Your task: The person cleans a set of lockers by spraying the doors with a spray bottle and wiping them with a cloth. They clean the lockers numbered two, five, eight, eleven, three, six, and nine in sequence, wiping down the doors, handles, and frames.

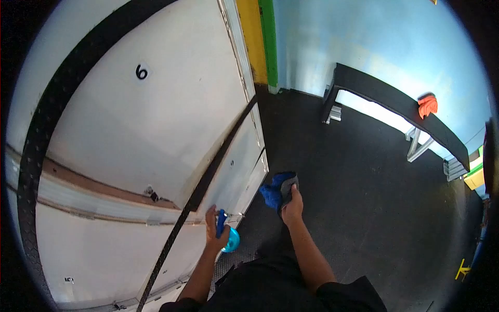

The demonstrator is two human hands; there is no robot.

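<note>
My left hand (214, 233) is closed around a spray bottle with a blue trigger head and a teal body (231, 241). It is beside the lower part of the white locker doors, with the nozzle toward them. My right hand (293, 208) grips a bunched blue and grey cloth (275, 194), held out over the dark floor just right of the locker edge. The large white door (171, 104) bears a black number and a small latch (150, 193) near its lower edge. Black textured trim runs between the doors.
Against the light blue wall stands a black bench (374, 92) on metal legs, with an orange cloth (428, 105) lying on it. Yellow and green panels (267, 44) rise behind the lockers. A yellow object (461, 269) is at the far right on the black floor (358, 208).
</note>
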